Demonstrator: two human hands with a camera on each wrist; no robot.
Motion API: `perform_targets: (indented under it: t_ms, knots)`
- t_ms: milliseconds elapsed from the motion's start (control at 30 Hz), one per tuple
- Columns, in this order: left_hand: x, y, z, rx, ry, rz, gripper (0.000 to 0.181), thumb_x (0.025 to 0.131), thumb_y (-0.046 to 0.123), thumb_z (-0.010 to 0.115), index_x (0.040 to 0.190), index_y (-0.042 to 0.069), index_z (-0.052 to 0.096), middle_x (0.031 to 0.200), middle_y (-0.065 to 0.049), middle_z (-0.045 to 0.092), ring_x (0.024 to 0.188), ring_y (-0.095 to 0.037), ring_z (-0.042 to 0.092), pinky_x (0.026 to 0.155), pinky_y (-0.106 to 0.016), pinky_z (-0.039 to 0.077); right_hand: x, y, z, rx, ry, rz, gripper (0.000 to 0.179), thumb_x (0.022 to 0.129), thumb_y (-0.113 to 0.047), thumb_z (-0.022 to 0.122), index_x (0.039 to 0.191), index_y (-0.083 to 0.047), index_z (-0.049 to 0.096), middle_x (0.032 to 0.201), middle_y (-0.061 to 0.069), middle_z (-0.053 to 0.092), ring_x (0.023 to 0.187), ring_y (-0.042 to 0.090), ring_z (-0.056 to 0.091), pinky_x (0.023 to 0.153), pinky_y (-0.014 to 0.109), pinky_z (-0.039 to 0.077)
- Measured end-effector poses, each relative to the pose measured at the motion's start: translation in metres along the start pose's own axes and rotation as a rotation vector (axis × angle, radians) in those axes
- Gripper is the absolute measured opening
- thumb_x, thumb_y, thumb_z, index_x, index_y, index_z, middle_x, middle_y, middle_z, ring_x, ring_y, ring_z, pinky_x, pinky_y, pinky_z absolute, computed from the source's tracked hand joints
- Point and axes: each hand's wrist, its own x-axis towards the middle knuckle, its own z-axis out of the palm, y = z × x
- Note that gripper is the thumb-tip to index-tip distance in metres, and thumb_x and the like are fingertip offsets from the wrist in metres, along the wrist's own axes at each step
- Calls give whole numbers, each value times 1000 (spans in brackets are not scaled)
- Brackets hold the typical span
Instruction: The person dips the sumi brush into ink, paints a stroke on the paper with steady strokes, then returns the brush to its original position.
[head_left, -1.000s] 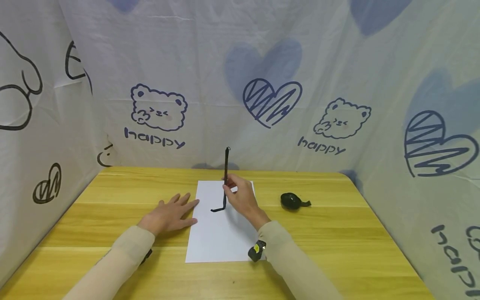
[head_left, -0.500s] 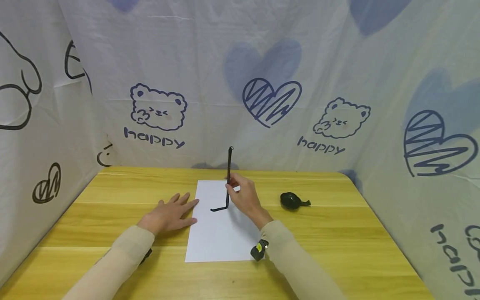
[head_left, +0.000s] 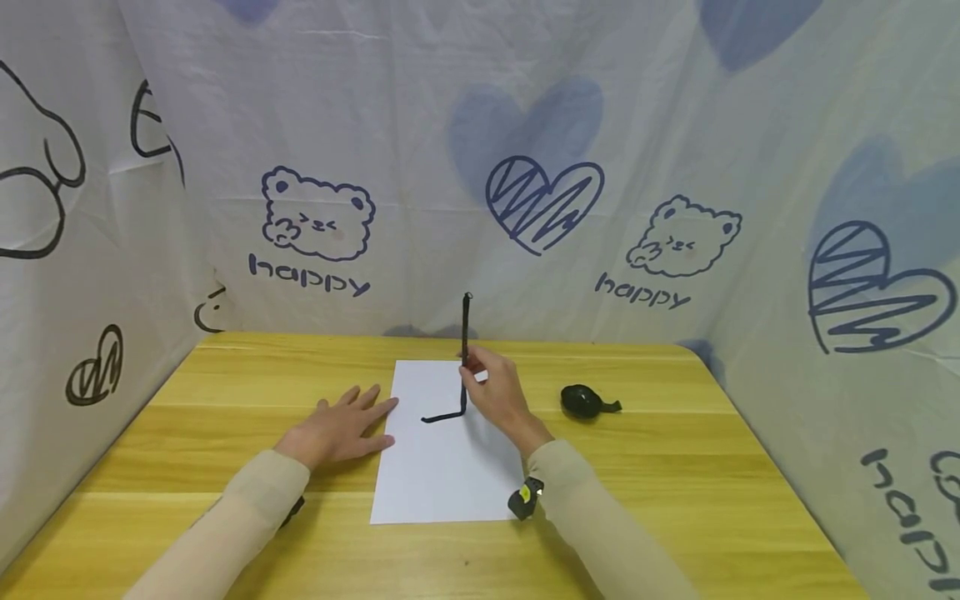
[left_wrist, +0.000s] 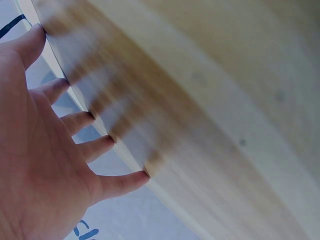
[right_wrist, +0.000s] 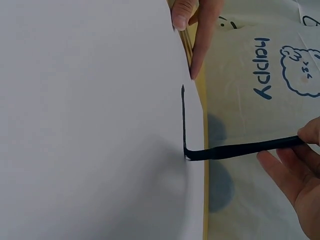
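In the head view my right hand (head_left: 498, 398) pinches a dark ink brush (head_left: 465, 333) by its handle. The brush stands nearly upright, its black tip on a white sheet of paper (head_left: 442, 479). From that tip a black stroke (head_left: 441, 417) runs left across the sheet; the right wrist view shows the bent brush tip (right_wrist: 189, 154) meeting the stroke's end. My left hand (head_left: 337, 429) lies with fingers spread on the wooden table, index fingertip and thumb at the paper's left edge. The left wrist view shows its palm (left_wrist: 55, 160) with all fingers extended.
A glossy black dish with a short handle (head_left: 582, 402) sits on the wooden table (head_left: 675, 500), right of the paper. White cloth (head_left: 420, 250) printed with hearts and bears hangs behind the table and along both sides.
My right hand has moved the brush a little to the right, and the black stroke on the paper has grown longer with it. The left hand has stayed in place.
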Motion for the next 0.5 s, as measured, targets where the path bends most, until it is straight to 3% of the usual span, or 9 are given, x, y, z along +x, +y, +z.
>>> perform_targets:
  t_ms: [500]
  knots:
    - [0, 0, 0, -5, -5, -1, 74, 102, 62, 49, 162, 21, 35, 170, -21, 27, 154, -52, 25, 111, -84, 22, -2, 5, -8, -39, 12, -9, 15, 94, 1, 68, 108, -2, 72, 89, 14, 76, 81, 25, 73, 64, 22, 60]
